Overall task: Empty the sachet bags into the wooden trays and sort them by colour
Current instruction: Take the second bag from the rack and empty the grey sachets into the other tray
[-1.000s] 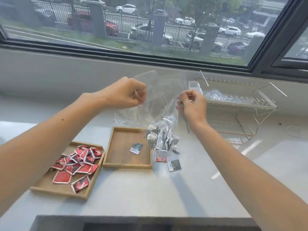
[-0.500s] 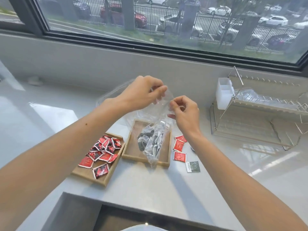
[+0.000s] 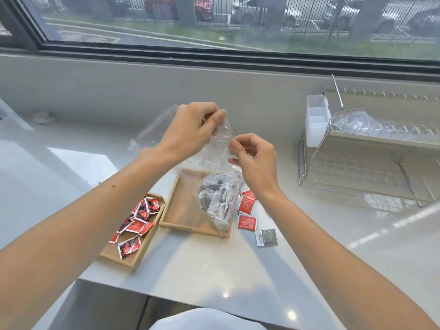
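A clear plastic bag (image 3: 220, 198) full of grey and white sachets hangs over the right wooden tray (image 3: 184, 210). My left hand (image 3: 192, 129) pinches its top edge and my right hand (image 3: 253, 158) pinches the same edge from the right. The left wooden tray (image 3: 140, 256) holds several red sachets (image 3: 140, 217). Red sachets (image 3: 246, 214) lie on the counter right of the trays, with one grey sachet (image 3: 266, 237) beside them. Another empty clear bag (image 3: 147, 136) lies behind my left wrist.
A wire dish rack (image 3: 364, 163) with a white cutlery holder (image 3: 316, 122) stands at the right against the wall under the window. The white counter's front edge (image 3: 190, 298) runs close to my body.
The camera has tilted down and shifted right. My hands came closer together at the bag's top, and the bag now hangs over the right tray instead of its right edge.
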